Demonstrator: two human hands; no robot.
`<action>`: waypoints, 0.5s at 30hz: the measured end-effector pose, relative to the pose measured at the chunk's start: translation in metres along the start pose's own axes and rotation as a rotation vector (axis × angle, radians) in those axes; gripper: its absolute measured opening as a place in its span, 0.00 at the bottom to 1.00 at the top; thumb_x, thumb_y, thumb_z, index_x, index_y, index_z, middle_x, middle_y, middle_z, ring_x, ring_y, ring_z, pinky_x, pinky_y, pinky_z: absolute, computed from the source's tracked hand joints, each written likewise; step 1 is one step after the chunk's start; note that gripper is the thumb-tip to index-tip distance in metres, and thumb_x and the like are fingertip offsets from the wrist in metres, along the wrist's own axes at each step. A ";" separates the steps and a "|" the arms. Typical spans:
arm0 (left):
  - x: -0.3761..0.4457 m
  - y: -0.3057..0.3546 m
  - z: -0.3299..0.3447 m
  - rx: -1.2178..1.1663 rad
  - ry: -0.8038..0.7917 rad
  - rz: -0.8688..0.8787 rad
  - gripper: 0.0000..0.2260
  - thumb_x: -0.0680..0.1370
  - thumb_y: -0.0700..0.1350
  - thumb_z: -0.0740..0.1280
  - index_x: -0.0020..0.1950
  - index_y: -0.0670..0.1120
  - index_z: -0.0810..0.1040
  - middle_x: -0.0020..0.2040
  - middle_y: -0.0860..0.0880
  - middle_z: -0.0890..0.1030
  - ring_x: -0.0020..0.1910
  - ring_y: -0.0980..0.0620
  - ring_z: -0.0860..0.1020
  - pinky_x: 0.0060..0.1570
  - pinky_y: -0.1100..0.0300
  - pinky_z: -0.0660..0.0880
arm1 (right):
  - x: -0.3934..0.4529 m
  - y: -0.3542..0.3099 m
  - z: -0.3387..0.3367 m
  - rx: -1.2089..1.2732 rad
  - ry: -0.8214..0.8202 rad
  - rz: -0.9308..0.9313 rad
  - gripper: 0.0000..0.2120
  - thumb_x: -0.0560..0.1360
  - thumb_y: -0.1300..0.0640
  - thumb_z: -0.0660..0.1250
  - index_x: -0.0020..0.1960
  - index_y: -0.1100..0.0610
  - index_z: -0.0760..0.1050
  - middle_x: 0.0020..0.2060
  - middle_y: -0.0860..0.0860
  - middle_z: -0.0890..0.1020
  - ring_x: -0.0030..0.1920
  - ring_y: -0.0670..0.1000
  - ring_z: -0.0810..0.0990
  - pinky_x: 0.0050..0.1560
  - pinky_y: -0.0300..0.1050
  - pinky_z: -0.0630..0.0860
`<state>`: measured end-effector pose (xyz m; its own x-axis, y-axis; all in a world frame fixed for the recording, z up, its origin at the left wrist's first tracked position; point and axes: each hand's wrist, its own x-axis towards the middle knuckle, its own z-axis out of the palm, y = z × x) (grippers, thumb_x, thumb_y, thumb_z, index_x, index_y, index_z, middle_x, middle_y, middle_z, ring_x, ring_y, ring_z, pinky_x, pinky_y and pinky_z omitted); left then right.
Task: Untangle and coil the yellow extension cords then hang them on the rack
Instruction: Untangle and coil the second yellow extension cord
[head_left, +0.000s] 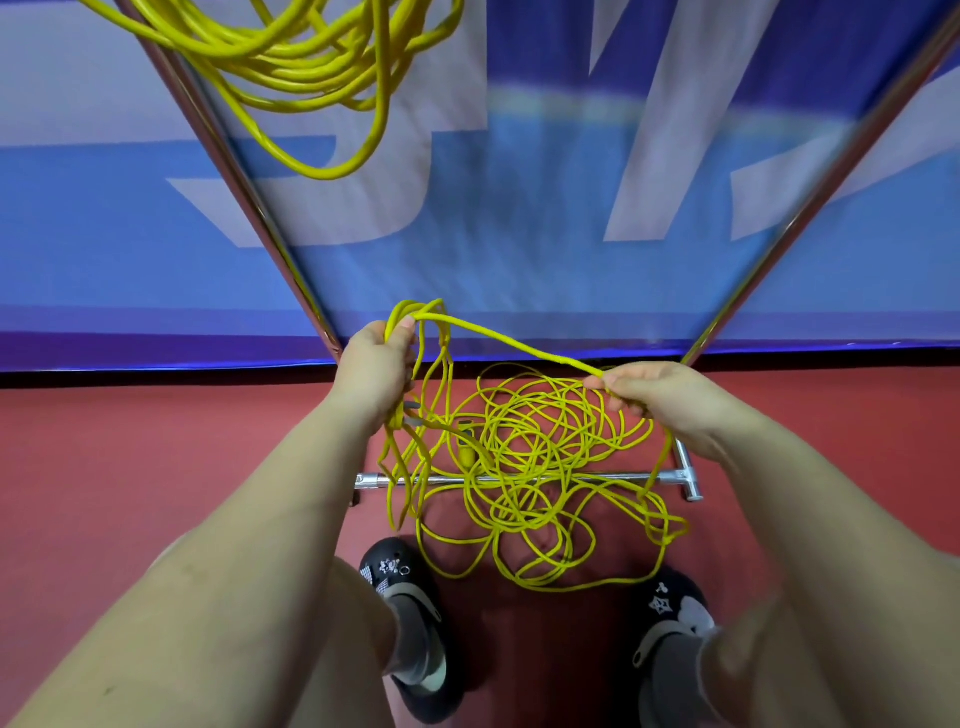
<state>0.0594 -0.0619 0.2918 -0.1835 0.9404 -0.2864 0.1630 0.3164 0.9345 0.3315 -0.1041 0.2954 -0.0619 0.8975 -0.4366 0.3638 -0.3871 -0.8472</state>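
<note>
A tangled yellow extension cord (540, 467) lies in a loose heap on the red floor between my feet. My left hand (376, 364) grips a few gathered loops of it, which hang down past my wrist. A single strand (498, 338) runs from those loops to my right hand (649, 389), which pinches it between thumb and fingers above the heap. The cord's yellow plug (466, 452) lies inside the tangle. A coiled yellow cord (291, 57) hangs at the top left on the metal rack's upright (228, 161).
The rack's second upright (810, 208) slants up on the right, and its chrome base bar (670, 475) lies across the floor under the tangle. A blue and white banner (519, 208) fills the space behind. My black shoes (410, 597) stand by the heap.
</note>
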 end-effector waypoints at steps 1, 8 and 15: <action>0.000 0.001 -0.001 0.000 0.011 0.020 0.13 0.82 0.48 0.58 0.39 0.47 0.68 0.29 0.50 0.66 0.20 0.57 0.63 0.28 0.61 0.65 | 0.000 0.000 0.001 0.003 0.008 0.007 0.09 0.77 0.63 0.62 0.51 0.62 0.81 0.36 0.50 0.80 0.32 0.41 0.73 0.35 0.35 0.66; -0.007 0.009 0.003 -0.008 0.008 0.091 0.12 0.82 0.48 0.59 0.39 0.47 0.70 0.29 0.52 0.66 0.22 0.56 0.65 0.31 0.59 0.67 | 0.007 0.005 0.008 -0.049 0.219 0.029 0.05 0.75 0.60 0.66 0.42 0.54 0.80 0.45 0.61 0.83 0.40 0.51 0.75 0.42 0.43 0.70; -0.019 0.016 0.012 0.000 -0.056 0.136 0.11 0.82 0.47 0.58 0.40 0.47 0.70 0.29 0.51 0.65 0.21 0.58 0.63 0.26 0.63 0.65 | 0.009 0.000 0.003 -0.461 0.470 0.081 0.09 0.78 0.52 0.61 0.50 0.53 0.78 0.33 0.50 0.76 0.38 0.54 0.74 0.40 0.42 0.67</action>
<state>0.0768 -0.0728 0.3101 -0.1057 0.9800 -0.1687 0.1830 0.1860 0.9654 0.3281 -0.0968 0.2901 0.3563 0.9066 -0.2262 0.7175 -0.4205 -0.5553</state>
